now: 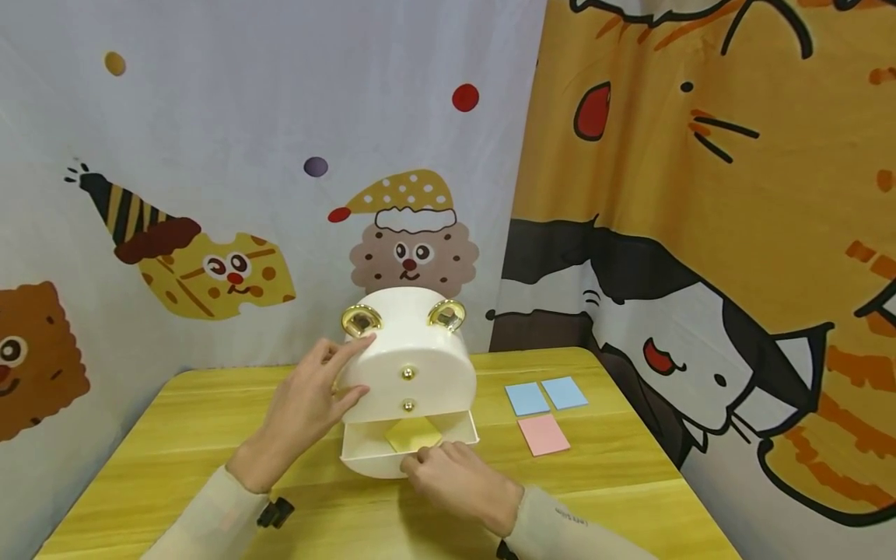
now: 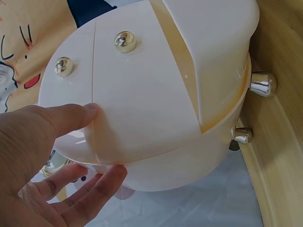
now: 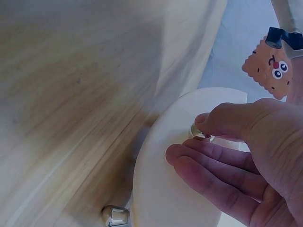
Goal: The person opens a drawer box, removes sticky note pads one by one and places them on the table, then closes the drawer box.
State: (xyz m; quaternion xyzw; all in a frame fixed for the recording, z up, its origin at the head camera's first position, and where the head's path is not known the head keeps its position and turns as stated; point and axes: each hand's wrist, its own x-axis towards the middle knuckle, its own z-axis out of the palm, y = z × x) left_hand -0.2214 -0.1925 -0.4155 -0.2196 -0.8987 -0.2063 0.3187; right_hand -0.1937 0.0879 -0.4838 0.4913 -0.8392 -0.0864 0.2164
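A white, rounded drawer box (image 1: 437, 389) with small gold knobs (image 2: 125, 41) stands in the middle of the table. Its bottom drawer (image 1: 371, 465) is pulled out, and a yellow sticky note pad (image 1: 413, 433) lies inside. My left hand (image 1: 301, 400) rests on the box's left side; in the left wrist view its thumb presses the front face while the fingers touch the side. At the drawer's front, my right hand (image 1: 465, 482) pinches the drawer's gold knob (image 3: 193, 132) between thumb and fingers. The fingers partly hide this knob.
Two blue sticky note pads (image 1: 527, 399) and a pink one (image 1: 544, 435) lie right of the box on the wooden table (image 1: 602, 435). Gold-rimmed round eyes (image 1: 446, 315) top the box, and metallic feet (image 2: 262, 84) support it. A cartoon-printed curtain (image 1: 245, 93) hangs behind.
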